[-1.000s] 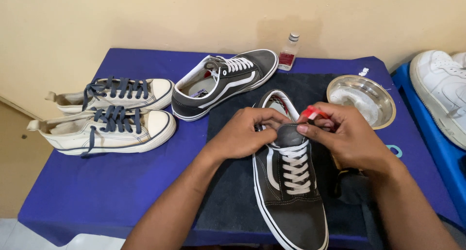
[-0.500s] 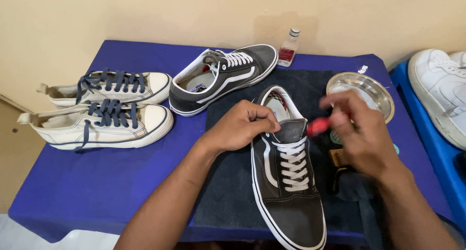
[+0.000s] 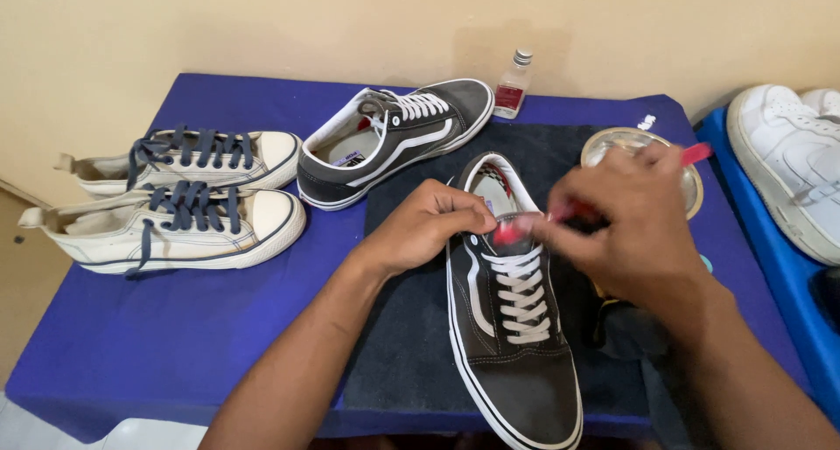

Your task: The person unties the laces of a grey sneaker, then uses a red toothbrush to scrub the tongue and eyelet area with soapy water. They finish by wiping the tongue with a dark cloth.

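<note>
On the dark mat [image 3: 411,327], the left hand [image 3: 433,223] gripped the black sneaker [image 3: 512,327] at its collar, while the blurred right hand [image 3: 626,227] clasped a red-handled brush [image 3: 696,154] over its tongue.

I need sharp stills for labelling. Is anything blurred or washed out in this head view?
Head view: the right hand and its red-handled tool are smeared by motion; the left hand, the dark shoe it steadies and the cream shoes are crisp; lighting is soft and even, with only mild shine on the glass bowl.
</note>
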